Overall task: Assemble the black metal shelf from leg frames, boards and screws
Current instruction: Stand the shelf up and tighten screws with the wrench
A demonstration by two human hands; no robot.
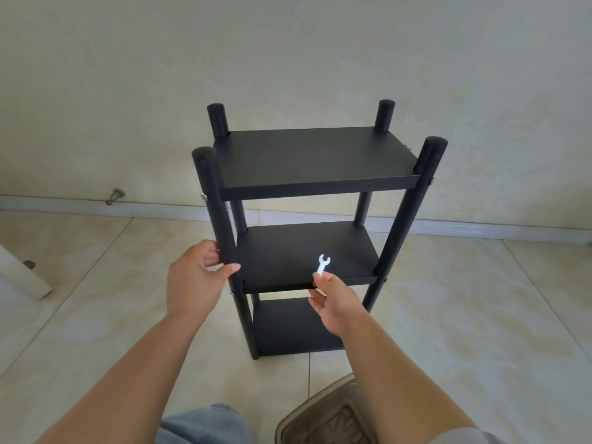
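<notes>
The black metal shelf (315,161) stands upright on the tiled floor against the wall, with three boards between four round legs. My left hand (195,280) is wrapped around the front left leg (221,232) at the height of the middle board (288,251). My right hand (333,299) pinches a small white wrench (323,265) by its lower end, just in front of the middle board's front edge. The bottom board (288,328) is partly hidden behind my right hand. Silver screw heads show on the outer sides of the legs.
A metal door stopper (114,197) sticks out of the baseboard at the left. A white panel edge (22,274) lies on the floor at the far left. A slipper (326,415) and my knee in jeans (205,424) are at the bottom.
</notes>
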